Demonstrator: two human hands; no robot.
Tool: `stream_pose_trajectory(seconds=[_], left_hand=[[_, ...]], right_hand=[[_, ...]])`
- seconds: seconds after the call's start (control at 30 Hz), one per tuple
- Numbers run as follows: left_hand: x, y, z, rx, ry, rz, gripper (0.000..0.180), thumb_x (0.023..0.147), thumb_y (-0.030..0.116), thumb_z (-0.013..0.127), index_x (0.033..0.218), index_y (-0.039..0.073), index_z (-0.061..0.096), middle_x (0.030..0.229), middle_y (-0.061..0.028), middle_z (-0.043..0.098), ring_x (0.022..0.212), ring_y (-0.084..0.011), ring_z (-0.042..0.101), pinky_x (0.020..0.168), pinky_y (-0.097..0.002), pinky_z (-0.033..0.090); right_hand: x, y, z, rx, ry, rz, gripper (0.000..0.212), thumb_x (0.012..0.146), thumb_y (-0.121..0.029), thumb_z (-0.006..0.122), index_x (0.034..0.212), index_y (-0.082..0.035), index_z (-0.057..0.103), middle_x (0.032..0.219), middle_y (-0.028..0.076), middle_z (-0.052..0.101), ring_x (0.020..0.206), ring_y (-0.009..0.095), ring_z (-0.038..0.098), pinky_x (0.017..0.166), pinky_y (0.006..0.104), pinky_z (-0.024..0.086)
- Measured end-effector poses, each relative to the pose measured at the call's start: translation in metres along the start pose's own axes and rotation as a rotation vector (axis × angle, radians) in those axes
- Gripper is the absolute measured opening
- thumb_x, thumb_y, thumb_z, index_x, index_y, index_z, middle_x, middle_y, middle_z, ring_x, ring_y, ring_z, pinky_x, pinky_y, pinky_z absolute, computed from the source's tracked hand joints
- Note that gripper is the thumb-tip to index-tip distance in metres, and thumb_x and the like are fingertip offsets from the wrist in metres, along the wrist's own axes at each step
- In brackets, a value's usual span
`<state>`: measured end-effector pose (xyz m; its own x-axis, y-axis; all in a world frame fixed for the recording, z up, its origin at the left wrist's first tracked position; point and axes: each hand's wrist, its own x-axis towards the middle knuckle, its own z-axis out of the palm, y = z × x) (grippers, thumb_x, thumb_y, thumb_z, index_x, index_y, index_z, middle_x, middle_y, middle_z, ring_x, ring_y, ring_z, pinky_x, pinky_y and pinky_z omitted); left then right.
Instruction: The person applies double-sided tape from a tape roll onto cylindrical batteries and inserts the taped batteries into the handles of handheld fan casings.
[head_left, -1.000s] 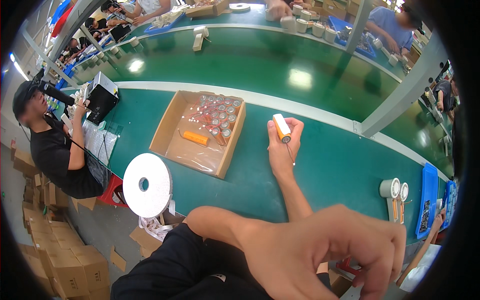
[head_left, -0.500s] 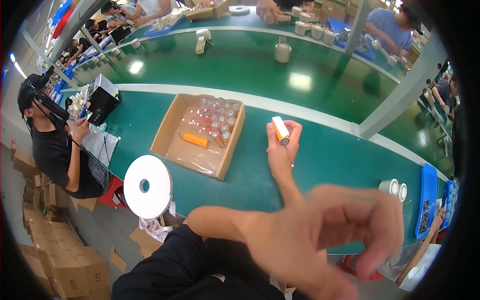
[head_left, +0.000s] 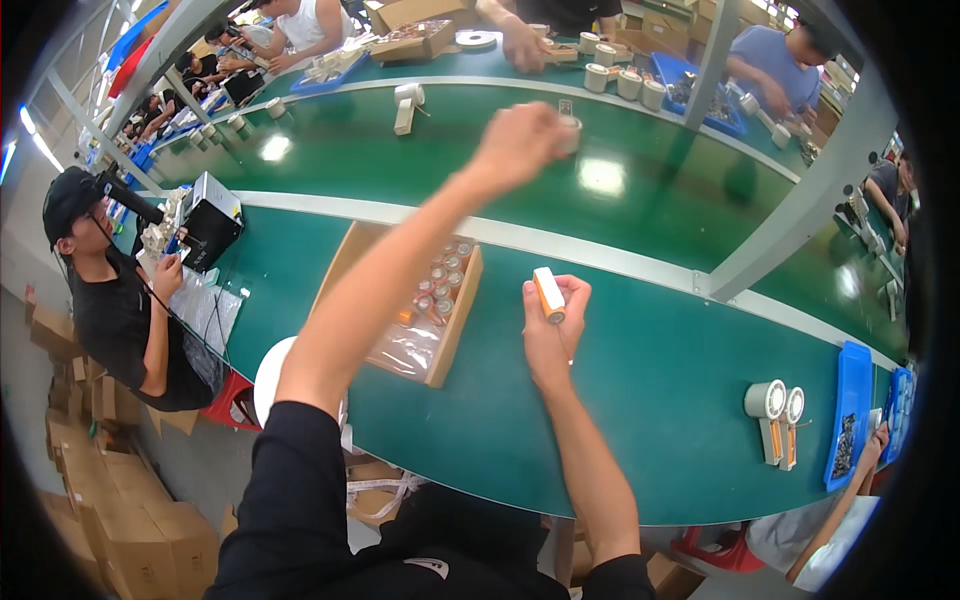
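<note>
My left hand reaches out over the green conveyor belt, its fingers curled against a white round-headed device. The hand partly hides that device. Above the near worktop, my right hand grips an orange cylindrical battery between thumb and fingers. A white strip covers the battery's upper side, and a thin wire hangs below the hand. Under my left forearm stands an open cardboard box with several batteries standing in it, partly hidden by the arm.
Two white round-headed devices with handles lie at the right, beside a blue tray. A large white tape roll is partly behind my left arm. A metal post rises at the right. Co-workers sit left and across the belt.
My left hand has swung from low at the right, close to the camera, out to the device on the belt. My right hand keeps the battery and has come slightly nearer.
</note>
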<state>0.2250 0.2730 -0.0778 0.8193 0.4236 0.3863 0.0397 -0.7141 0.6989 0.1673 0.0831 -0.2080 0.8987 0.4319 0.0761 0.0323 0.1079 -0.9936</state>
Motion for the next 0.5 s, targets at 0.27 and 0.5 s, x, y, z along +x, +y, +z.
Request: stream_pose_trajectory(seconds=[0.27, 0.5], left_hand=[[0.014, -0.187, -0.099, 1.298, -0.271, -0.180, 0.020, 0.098, 0.028, 0.056, 0.103, 0.008, 0.059, 0.090, -0.0148, 0.071, 0.089, -0.0351, 0.070, 0.073, -0.0486, 0.056], [0.033, -0.227, -0.106, 1.450, -0.463, -0.481, 0.045, 0.093, 0.015, 0.058, 0.134, 0.030, 0.048, 0.120, -0.0082, 0.065, 0.112, -0.0296, 0.064, 0.083, -0.0475, 0.055]], right_hand=[[-0.001, -0.001, 0.005, -0.029, -0.010, -0.096, 0.036, 0.090, -0.019, 0.071, 0.111, -0.002, 0.046, 0.091, 0.011, 0.063, 0.078, 0.019, 0.063, 0.070, 0.0339, 0.051], [-0.003, -0.009, -0.001, -0.090, -0.068, 0.003, 0.039, 0.091, -0.021, 0.070, 0.111, -0.002, 0.043, 0.093, 0.013, 0.062, 0.074, 0.020, 0.065, 0.065, 0.0330, 0.053]])
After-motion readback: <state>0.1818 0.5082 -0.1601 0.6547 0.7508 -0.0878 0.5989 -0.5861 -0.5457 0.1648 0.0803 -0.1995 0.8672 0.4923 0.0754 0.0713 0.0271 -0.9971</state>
